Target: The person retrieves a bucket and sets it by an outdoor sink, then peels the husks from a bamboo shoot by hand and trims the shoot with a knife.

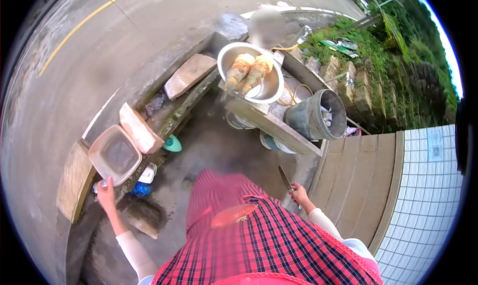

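Observation:
My left hand [105, 191] is at the near edge of a square plastic basin [116, 154] on the stone ledge, its fingers closed around that rim. My right hand [298, 193] grips a knife [284, 177] whose dark blade points up and away from me. Farther ahead, a round metal bowl [275, 88] rests on a concrete slab and holds two large bamboo shoots [249, 72], their thick pale ends pointing away. Neither hand touches the bowl.
A grey bucket [311, 116] with pale items inside stands right of the bowl. Stone blocks [141, 128] lie along the ledge. A green plastic item [172, 143] and a blue bag [141, 188] sit below it. A tiled wall [418, 195] rises at right.

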{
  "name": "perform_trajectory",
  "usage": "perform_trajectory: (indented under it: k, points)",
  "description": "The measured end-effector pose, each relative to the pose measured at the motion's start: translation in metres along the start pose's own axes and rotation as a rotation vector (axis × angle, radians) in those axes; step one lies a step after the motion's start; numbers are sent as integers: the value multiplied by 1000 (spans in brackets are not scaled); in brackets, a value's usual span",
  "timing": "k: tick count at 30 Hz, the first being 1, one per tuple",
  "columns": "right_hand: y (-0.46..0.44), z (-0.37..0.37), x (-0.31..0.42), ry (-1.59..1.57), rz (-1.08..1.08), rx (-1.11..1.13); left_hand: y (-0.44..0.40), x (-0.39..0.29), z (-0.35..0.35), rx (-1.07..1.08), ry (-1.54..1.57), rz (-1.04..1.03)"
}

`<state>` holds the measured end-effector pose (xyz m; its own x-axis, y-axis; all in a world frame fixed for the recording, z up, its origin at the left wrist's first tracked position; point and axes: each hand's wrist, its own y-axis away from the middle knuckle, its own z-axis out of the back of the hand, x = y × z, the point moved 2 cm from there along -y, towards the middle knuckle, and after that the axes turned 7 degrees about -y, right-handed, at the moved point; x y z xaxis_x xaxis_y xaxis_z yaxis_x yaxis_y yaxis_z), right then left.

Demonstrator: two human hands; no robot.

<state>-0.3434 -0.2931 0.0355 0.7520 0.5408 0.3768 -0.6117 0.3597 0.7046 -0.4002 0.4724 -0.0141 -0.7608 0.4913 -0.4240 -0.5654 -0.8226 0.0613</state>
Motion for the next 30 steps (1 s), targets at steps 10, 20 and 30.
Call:
perform_trajectory:
  k: [10,20,30]
  points:
    - [-70,39,107,-608,289,63,97,-325,-1,90,622,-457]
    - [-234,105,223,-990,224,460,190,-520,-157,410,507,-380]
    - [-345,72,307,-1193,145,413,22,-596,-239,182,-67,-513]
